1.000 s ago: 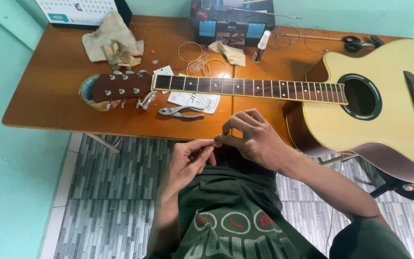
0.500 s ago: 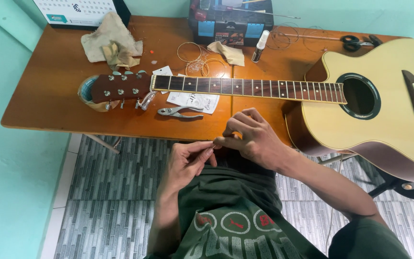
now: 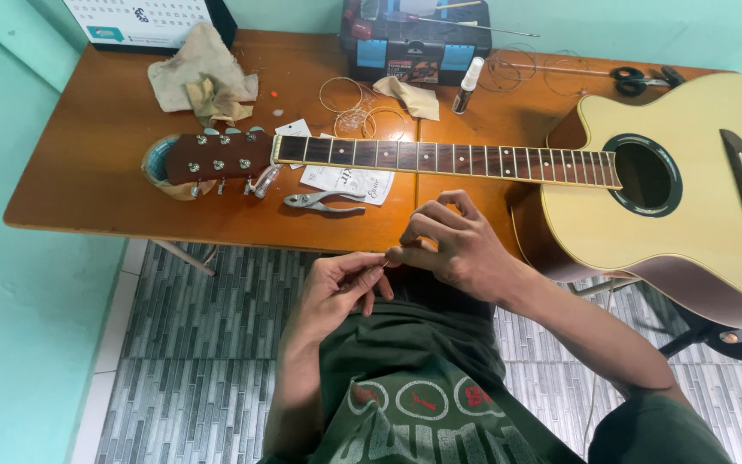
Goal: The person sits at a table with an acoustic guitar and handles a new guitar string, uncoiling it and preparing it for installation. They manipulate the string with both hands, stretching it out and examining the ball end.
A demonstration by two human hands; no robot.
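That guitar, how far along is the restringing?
Done: the guitar lies bare, no strings along its neck; wire coils sit on the table. In hand: left hand and right hand pinch something thin together. Left: every string.

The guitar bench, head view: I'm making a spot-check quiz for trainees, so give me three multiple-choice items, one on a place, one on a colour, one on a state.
1. Where do the pliers lie?
A. on the table just below the guitar neck
B. inside the toolbox
C. on the floor

2. What colour is the guitar's top?
A. black
B. pale yellow
C. red

3. How do the two hands stand?
A. flat on the table
B. fingertips pinched together in front of the table edge
C. gripping the headstock

Answers: 1 A, they rest on the wood beside a paper packet. 2 B, the body is light around its dark soundhole. 3 B, the left hand and right hand meet fingertip to fingertip, on something too thin to make out.
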